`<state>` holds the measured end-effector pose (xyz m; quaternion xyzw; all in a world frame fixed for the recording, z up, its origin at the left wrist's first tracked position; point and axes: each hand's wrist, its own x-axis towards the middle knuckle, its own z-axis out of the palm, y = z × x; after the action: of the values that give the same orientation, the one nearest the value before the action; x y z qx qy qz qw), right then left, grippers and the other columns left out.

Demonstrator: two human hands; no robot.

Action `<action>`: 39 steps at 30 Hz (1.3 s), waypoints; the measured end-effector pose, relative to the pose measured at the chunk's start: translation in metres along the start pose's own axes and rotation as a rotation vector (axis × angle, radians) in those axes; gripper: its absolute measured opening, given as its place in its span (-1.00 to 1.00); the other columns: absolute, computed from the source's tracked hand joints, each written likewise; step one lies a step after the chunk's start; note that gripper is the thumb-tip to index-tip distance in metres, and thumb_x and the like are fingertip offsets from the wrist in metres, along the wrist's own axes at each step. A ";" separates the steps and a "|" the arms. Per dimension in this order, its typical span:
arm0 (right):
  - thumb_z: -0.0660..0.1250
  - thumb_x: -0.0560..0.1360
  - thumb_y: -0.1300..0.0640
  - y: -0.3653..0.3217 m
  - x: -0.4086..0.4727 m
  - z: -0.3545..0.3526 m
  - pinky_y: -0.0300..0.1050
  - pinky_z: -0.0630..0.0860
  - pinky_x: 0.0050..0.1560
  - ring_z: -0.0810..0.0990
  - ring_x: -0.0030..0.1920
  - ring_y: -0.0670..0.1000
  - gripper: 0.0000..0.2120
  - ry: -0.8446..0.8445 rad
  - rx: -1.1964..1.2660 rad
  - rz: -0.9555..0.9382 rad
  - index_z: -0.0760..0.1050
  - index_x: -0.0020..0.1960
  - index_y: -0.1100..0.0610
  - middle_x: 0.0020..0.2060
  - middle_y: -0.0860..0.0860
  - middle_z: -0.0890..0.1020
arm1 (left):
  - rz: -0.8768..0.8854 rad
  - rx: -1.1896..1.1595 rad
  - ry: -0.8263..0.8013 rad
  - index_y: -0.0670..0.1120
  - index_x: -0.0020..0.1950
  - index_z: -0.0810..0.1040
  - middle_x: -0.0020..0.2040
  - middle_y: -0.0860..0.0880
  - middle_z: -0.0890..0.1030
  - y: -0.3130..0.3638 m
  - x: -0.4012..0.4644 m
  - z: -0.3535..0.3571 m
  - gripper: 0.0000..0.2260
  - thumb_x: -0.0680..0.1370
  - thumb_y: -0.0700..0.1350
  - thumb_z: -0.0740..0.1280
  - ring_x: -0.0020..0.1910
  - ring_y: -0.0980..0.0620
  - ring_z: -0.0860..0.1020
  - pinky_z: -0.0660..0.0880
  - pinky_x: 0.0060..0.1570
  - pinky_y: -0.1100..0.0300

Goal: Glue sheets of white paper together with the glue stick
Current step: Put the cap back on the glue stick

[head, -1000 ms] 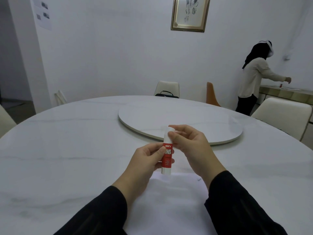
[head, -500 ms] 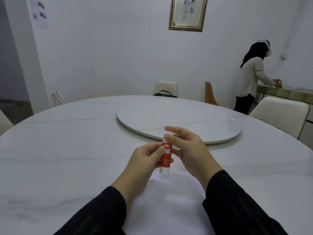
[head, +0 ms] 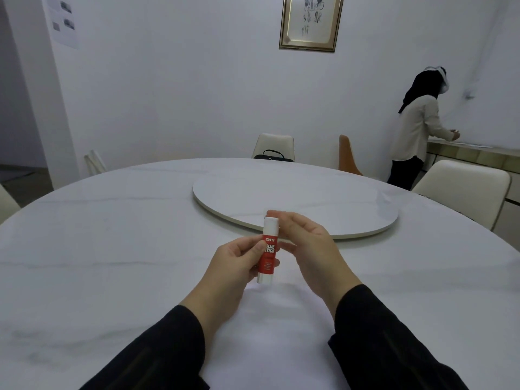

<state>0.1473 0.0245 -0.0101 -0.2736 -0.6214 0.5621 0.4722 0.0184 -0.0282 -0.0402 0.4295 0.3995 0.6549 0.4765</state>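
Note:
A red and white glue stick (head: 268, 254) stands upright in the air above the table, its white cap on. My left hand (head: 237, 263) grips its red body between thumb and fingers. Just to the right, my right hand (head: 306, 246) has its fingers spread loosely behind the white cap, fingertips close to the cap's top; whether they touch it I cannot tell. White paper (head: 270, 339) lies flat on the table under and between my forearms, partly hidden by my dark sleeves.
A big round white marble table (head: 98, 263) carries a raised turntable (head: 309, 204) in its middle. Chairs stand around the far side, one with a black bag (head: 272, 155). A person (head: 416, 128) stands at a counter at the right.
My right fingers have loosened from around the cap and opened slightly. The glue stick stays upright in my left hand. The person at the back has bent toward the counter.

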 end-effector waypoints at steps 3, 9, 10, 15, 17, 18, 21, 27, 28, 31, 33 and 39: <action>0.39 0.47 0.18 0.002 0.001 -0.005 -0.06 0.52 0.12 0.64 -0.06 0.00 -0.85 0.014 0.002 -0.020 0.63 0.04 0.11 -0.16 0.04 0.70 | -0.015 0.004 -0.030 -0.09 -0.01 0.65 -0.10 -0.08 0.72 -0.001 0.000 0.001 -0.85 0.55 -0.18 0.28 -0.15 -0.06 0.69 0.58 -0.22 0.24; 0.36 0.50 0.14 0.003 0.003 -0.002 -0.15 0.54 0.03 0.62 -0.05 -0.02 -0.87 0.012 -0.031 -0.021 0.63 0.02 0.05 -0.12 0.00 0.69 | -0.017 -0.014 -0.006 -0.10 -0.01 0.65 -0.12 -0.07 0.72 -0.002 0.003 0.000 -0.85 0.53 -0.17 0.29 -0.18 -0.02 0.68 0.58 -0.23 0.24; 0.33 0.51 0.16 0.002 0.002 -0.003 -0.09 0.49 0.12 0.62 0.03 0.03 -0.84 0.002 -0.023 -0.012 0.64 0.05 0.04 -0.04 0.05 0.71 | -0.018 -0.021 -0.004 -0.10 -0.01 0.65 -0.12 -0.06 0.72 -0.002 0.004 -0.001 -0.85 0.53 -0.16 0.30 -0.18 -0.02 0.68 0.58 -0.24 0.25; 0.40 0.46 0.24 0.005 0.000 0.003 -0.25 0.53 -0.08 0.60 -0.23 -0.09 -0.76 0.024 -0.004 -0.051 0.60 0.09 0.02 -0.31 0.01 0.59 | -0.027 -0.036 -0.020 -0.16 0.06 0.63 -0.09 -0.09 0.72 -0.003 0.005 -0.001 -0.82 0.51 -0.16 0.31 -0.17 -0.03 0.68 0.57 -0.23 0.26; 0.37 0.49 0.18 0.004 0.000 0.002 -0.24 0.51 -0.01 0.61 -0.13 -0.07 -0.80 0.017 -0.013 -0.033 0.62 0.10 0.04 -0.20 0.03 0.64 | -0.030 -0.038 -0.016 -0.13 0.02 0.64 -0.09 -0.09 0.72 -0.002 0.005 -0.002 -0.84 0.51 -0.16 0.31 -0.17 -0.03 0.68 0.58 -0.23 0.25; 0.35 0.50 0.15 0.003 0.000 0.000 -0.20 0.50 0.07 0.62 -0.03 -0.04 -0.80 0.017 -0.014 -0.017 0.63 0.11 0.06 -0.09 0.03 0.69 | -0.031 -0.031 -0.015 -0.10 -0.01 0.65 -0.10 -0.08 0.72 -0.002 0.005 -0.002 -0.86 0.51 -0.16 0.31 -0.17 -0.04 0.68 0.58 -0.23 0.25; 0.39 0.47 0.15 -0.001 -0.001 -0.006 -0.12 0.45 0.11 0.63 0.06 0.01 -0.83 0.047 0.019 0.014 0.66 0.04 0.09 -0.01 0.06 0.72 | -0.050 -0.031 -0.035 -0.10 -0.04 0.65 -0.12 -0.08 0.72 -0.003 0.003 -0.001 -0.87 0.52 -0.17 0.31 -0.18 -0.05 0.69 0.58 -0.24 0.23; 0.52 0.34 0.19 -0.002 0.000 -0.003 -0.32 0.52 -0.19 0.64 -0.30 -0.18 -0.92 0.107 -0.039 -0.033 0.62 -0.26 0.09 -0.35 -0.04 0.67 | -0.030 0.024 -0.019 -0.14 -0.01 0.64 -0.14 -0.09 0.72 -0.004 0.002 0.004 -0.86 0.54 -0.21 0.29 -0.19 -0.08 0.69 0.59 -0.24 0.20; 0.52 0.34 0.20 -0.003 0.001 -0.001 -0.34 0.54 -0.23 0.64 -0.32 -0.16 -0.88 0.114 -0.051 -0.052 0.61 -0.30 0.06 -0.38 -0.04 0.66 | -0.018 0.041 -0.010 -0.13 -0.02 0.64 -0.14 -0.08 0.72 -0.004 0.003 0.003 -0.86 0.54 -0.21 0.29 -0.19 -0.08 0.69 0.59 -0.23 0.19; 0.53 0.33 0.18 -0.005 0.000 0.004 -0.29 0.61 -0.24 0.63 -0.35 -0.11 -0.82 0.140 -0.115 -0.091 0.57 -0.36 0.04 -0.41 -0.02 0.65 | 0.007 0.066 0.007 -0.08 -0.09 0.65 -0.18 -0.05 0.73 0.000 0.003 0.002 -0.84 0.54 -0.22 0.28 -0.23 -0.06 0.69 0.60 -0.24 0.20; 0.53 0.34 0.18 -0.005 0.000 0.007 -0.30 0.60 -0.29 0.62 -0.40 -0.11 -0.85 0.154 -0.143 -0.121 0.57 -0.32 0.10 -0.46 -0.03 0.64 | 0.023 0.077 0.015 -0.06 -0.11 0.66 -0.20 -0.05 0.73 0.000 0.003 0.001 -0.82 0.54 -0.24 0.28 -0.25 -0.05 0.68 0.60 -0.25 0.21; 0.50 0.37 0.13 -0.003 0.000 0.013 -0.33 0.55 -0.33 0.58 -0.39 -0.17 -0.89 0.177 -0.289 -0.208 0.56 -0.21 0.02 -0.38 -0.02 0.60 | 0.057 0.060 0.028 -0.14 0.00 0.66 -0.16 -0.06 0.73 0.002 0.006 -0.003 -0.85 0.51 -0.21 0.32 -0.22 -0.04 0.68 0.59 -0.22 0.24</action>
<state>0.1361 0.0175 -0.0058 -0.3214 -0.6767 0.3889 0.5362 0.0142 -0.0228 -0.0376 0.4454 0.4132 0.6619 0.4390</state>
